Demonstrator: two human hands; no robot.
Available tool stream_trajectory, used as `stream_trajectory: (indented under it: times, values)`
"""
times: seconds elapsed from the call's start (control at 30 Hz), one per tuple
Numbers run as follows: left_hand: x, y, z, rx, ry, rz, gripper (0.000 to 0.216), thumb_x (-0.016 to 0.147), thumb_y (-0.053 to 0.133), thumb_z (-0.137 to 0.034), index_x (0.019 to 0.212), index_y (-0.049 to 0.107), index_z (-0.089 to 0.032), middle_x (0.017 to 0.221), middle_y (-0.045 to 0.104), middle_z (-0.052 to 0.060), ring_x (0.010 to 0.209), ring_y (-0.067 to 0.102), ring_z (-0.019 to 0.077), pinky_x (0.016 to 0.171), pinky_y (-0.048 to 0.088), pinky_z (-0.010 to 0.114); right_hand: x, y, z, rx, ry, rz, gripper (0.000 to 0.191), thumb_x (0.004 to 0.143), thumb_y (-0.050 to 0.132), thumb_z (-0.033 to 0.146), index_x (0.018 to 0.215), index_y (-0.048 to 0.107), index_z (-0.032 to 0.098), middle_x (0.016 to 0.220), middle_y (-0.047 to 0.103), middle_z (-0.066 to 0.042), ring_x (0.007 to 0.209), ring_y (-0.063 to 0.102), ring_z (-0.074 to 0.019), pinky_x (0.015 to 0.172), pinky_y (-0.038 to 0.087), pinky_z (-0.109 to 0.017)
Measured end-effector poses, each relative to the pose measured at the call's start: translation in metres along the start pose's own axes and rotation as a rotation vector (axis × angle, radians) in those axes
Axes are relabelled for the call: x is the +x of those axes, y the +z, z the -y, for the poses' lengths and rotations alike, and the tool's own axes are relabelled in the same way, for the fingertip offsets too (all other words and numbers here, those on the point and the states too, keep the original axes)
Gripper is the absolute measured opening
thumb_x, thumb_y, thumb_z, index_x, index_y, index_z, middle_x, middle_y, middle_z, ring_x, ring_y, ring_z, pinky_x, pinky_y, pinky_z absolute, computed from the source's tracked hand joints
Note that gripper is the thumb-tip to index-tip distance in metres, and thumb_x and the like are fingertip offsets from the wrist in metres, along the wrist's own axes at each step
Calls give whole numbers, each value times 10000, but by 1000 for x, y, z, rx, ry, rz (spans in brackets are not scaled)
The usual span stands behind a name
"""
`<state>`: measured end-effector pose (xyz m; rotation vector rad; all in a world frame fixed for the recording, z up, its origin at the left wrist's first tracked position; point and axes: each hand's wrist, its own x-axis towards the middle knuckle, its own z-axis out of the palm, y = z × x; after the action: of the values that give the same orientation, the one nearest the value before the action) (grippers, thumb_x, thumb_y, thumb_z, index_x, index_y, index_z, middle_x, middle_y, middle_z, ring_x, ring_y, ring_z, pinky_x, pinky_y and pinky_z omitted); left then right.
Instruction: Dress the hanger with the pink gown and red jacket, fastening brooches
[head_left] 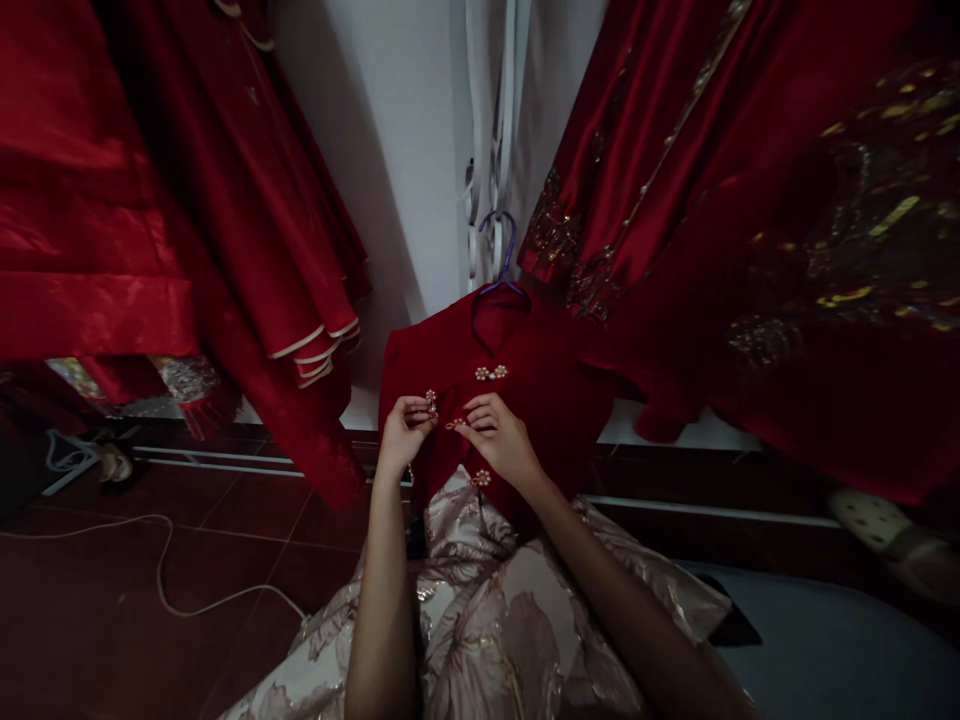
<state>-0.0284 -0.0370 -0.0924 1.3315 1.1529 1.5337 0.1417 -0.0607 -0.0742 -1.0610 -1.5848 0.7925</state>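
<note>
Around you, a white wall (pixel 337 130) rises behind a dark red tiled floor (pixel 112 610). Large red garments hang on both sides: on your left, red garments with pale-edged ruffles (pixel 247 200); on your right, a red garment with gold sequins (pixel 862 400), its outline blurred. Pale floral brocade (pixel 480 620) spreads beneath your forearms and reaches up under the hem of the red jacket (pixel 570 370). That jacket hangs upright straight ahead of you, between the side garments, on a purple hanger (pixel 512 245) in front of white metal scrollwork (pixel 506 100).

Both your hands are at the jacket's front. Your left hand (pixel 411 430) is nearly closed, thumb and forefinger pinching a jeweled flower clasp half (pixel 431 402) at the front edge. Your right hand (pixel 491 435) is also drawn into a pinch, its thumb and fingertips on the smaller looped clasp half (pixel 455 424); the other fingers curl loosely. The two halves stand apart, with a small gap of red cloth between them. Above, near the neckline, the top flower clasp (pixel 491 373) sits with its two flowers side by side. Smallest, the lower flower ornament (pixel 481 479) lies just below your right hand.
</note>
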Motion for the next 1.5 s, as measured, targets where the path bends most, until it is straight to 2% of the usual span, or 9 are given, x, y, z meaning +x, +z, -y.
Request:
stream_trajectory:
  times: [0.13, 0.3, 0.57, 0.9, 1.03, 1.17, 1.3, 1.4, 1.5]
  values:
    - [0, 6, 6, -97, -13, 82, 290, 600, 631, -61, 865, 541, -136, 870, 606, 35, 712, 584, 73, 750, 484, 251, 5, 5, -4, 34, -29, -28, 265, 711, 634, 306, 911, 500, 197, 813, 617, -28, 728, 620, -131, 612, 524, -231]
    - [1, 9, 7, -97, -35, 23, 269, 604, 653, -87, 865, 594, -115, 822, 644, 49, 744, 603, 90, 805, 481, 264, 19, 13, -6, 67, -60, -41, 217, 726, 605, 285, 893, 496, 200, 843, 615, -27, 747, 623, -128, 612, 526, -224]
    - [-3, 8, -4, -38, -72, -31, 332, 630, 704, -243, 931, 680, -105, 914, 701, 104, 799, 649, 154, 827, 497, 298, 33, 21, -4, 6, -101, -5, 169, 730, 581, 262, 871, 510, 202, 820, 616, -15, 729, 621, -121, 592, 525, -215]
    - [-3, 8, 3, 97, 17, -83, 269, 656, 684, -292, 856, 698, -114, 857, 710, 94, 766, 657, 166, 759, 514, 279, 32, 25, -8, -57, -139, -45, 137, 764, 554, 287, 864, 524, 198, 818, 624, -22, 713, 620, -121, 598, 530, -226]
    - [1, 3, 10, 64, 56, -42, 237, 693, 650, -278, 873, 666, -124, 894, 696, 91, 822, 646, 158, 804, 497, 292, 27, 16, -10, -3, -84, -30, 163, 759, 572, 315, 859, 528, 194, 837, 649, -30, 779, 646, -136, 653, 540, -242]
    - [2, -15, 19, 119, 88, -44, 146, 702, 578, -138, 838, 630, -141, 854, 671, 60, 825, 626, 132, 837, 472, 292, 16, -13, -13, 34, 65, 162, 189, 767, 566, 328, 856, 588, 163, 798, 678, -49, 720, 664, -140, 660, 550, -263]
    - [-3, -34, 25, 224, -75, 155, 211, 625, 541, -33, 791, 623, -135, 800, 648, 41, 742, 602, 115, 739, 477, 255, 9, -42, -16, -67, 180, 370, 213, 761, 569, 331, 845, 647, 152, 716, 683, -42, 520, 624, -116, 460, 513, -214]
    - [-10, -40, 19, 255, -174, 296, 233, 607, 538, -29, 801, 619, -130, 764, 618, 27, 664, 572, 93, 653, 464, 221, 7, -51, -18, -241, 203, 399, 180, 739, 584, 318, 777, 674, 166, 583, 644, -8, 425, 568, -103, 345, 438, -183]
    - [-16, -41, 7, 260, -229, 368, 211, 594, 584, -64, 793, 602, -130, 736, 588, 7, 621, 548, 79, 602, 444, 204, 5, -50, -19, -301, 219, 406, 159, 724, 591, 302, 765, 683, 179, 591, 642, 1, 420, 554, -96, 336, 432, -182]
